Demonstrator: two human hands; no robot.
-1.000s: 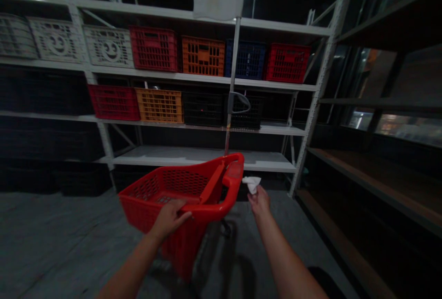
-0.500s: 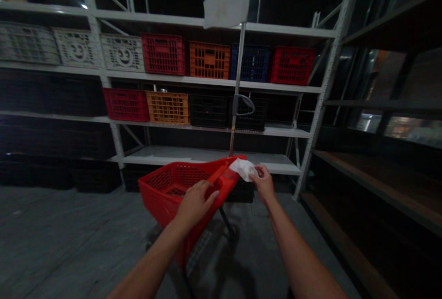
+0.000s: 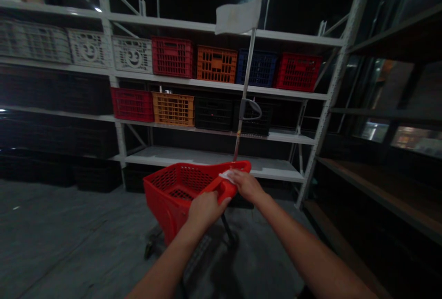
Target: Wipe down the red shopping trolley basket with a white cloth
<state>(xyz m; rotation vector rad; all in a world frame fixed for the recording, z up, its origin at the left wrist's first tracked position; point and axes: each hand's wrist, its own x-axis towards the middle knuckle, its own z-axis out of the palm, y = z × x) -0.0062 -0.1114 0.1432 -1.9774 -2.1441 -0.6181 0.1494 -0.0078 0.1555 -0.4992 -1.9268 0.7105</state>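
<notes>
Head view: the left hand (image 3: 205,209) is gripping the red handle (image 3: 224,189) of a red shopping cart (image 3: 172,193), and the right hand (image 3: 246,186) is pressing a white tissue (image 3: 226,176) closed against the cart's rim, with the cart standing before white shelves (image 3: 214,156) carrying plastic crates (image 3: 217,64).

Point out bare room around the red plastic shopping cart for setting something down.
The low white steel shelf is bare above the cart's rim, under the black crates. Grey concrete floor lies open left of the cart. Crowded: the handle, under the left hand and right hand.
</notes>
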